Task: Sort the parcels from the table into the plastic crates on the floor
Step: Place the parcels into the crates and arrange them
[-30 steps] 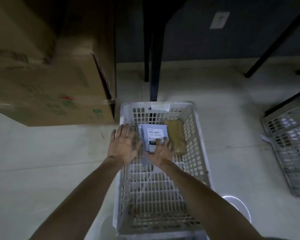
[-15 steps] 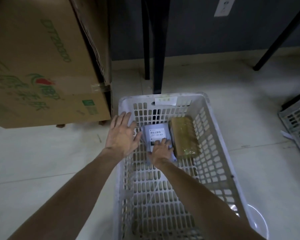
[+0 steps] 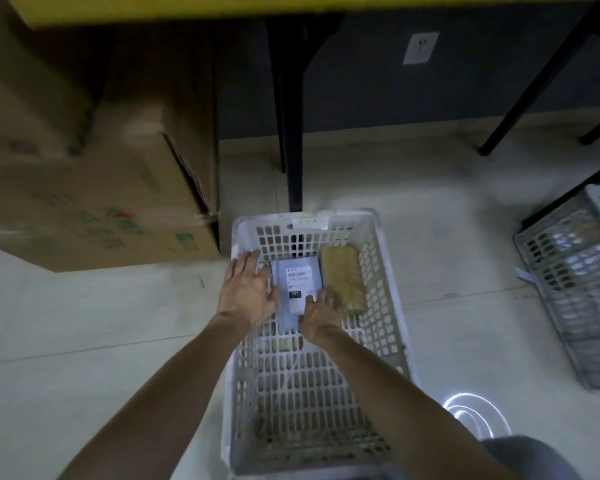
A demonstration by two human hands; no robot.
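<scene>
1. Head view, centre of frame: white crate standing on the floor, just below the black leg of the yellow-edged surface that runs along the top of the frame.
2. Far end of that crate: white labelled parcel lying flat, label up. Brown parcel just beside it on the right, also flat on the crate bottom.
3. Left grip: released, fingers spread, set against the white parcel's left edge next to the crate's left wall. Grasping nothing.
4. Right grip: released, fingers laid on the white parcel's lower right corner. No curl round the parcel discernible.
5. Right edge of frame: grey crate on the floor, well apart from the white one. Contents too blurred to identify.
6. Upper left of frame: large cardboard box, blurred, close to the white crate's far left corner.
7. Progress, as a judgement: two parcels lodged in the white crate, the white one apparently at the point of final placement. Left to do: withdrawal of both grips and a return to the surface. Number of parcels outstanding not determinable, since the top of the surface is out of view.
</scene>
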